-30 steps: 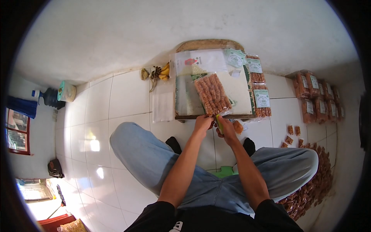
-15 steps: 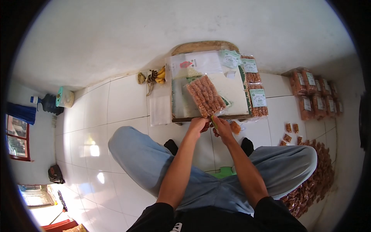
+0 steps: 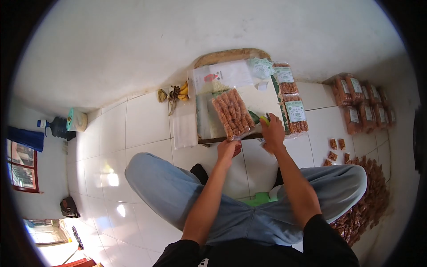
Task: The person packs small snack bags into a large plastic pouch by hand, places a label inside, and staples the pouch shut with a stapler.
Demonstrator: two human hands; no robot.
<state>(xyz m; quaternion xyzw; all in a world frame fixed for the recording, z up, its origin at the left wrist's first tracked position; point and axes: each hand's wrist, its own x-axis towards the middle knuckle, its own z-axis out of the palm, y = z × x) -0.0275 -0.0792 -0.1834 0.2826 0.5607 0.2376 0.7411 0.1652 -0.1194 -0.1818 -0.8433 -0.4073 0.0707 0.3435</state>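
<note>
A clear plastic bag of reddish-brown snacks [image 3: 233,114] lies tilted on the low wooden table [image 3: 267,103]. At the table's front edge, my left hand [image 3: 227,150] is closed on the bag's near end. To the right, my right hand [image 3: 273,131] grips a small yellow-green tool [image 3: 265,120] over the table's front right corner. Fingers cover most of this tool, so I cannot make out its kind. Clear plastic sheets or bags [image 3: 231,73] and green printed labels [image 3: 261,67] lie at the back of the table.
Labelled snack packs [image 3: 295,113] line the table's right side. More filled packs [image 3: 365,116] are stacked by the right wall. A large heap of small packets [image 3: 369,196] spreads beyond my right knee. Bananas [image 3: 183,91] lie left of the table; a lidded tub [image 3: 77,120] stands farther left.
My right hand has moved away from the bag's end, right and up, taking the yellow-green tool along. My left hand still holds the bag, which has shifted slightly left.
</note>
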